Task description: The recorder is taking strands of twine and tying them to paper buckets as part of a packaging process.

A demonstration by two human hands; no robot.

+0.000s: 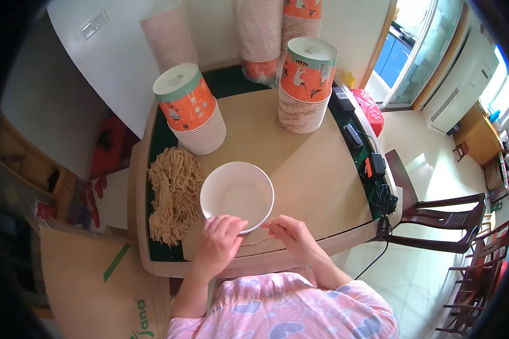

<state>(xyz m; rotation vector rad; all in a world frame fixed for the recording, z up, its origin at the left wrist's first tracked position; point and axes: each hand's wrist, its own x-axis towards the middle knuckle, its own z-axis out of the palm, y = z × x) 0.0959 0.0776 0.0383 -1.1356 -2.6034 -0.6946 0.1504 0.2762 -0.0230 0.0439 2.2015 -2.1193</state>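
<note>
Your left hand point(221, 238) is bunching fingers at the graspable six-o'clock rim point(250, 230) of a probably light tub point(237, 192); your right hand point(291, 233) is pinching soft-looking cord point(258, 242) at four.

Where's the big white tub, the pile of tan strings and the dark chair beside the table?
White tub point(237, 196), head view: on its inside.
Pile of tan strings point(175, 196), head view: its middle.
Dark chair point(444, 219), head view: its backrest.

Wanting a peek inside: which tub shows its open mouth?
The tub at the left hand, its white inside showing; the two nearest stacks behind stand bottoms up.
</note>
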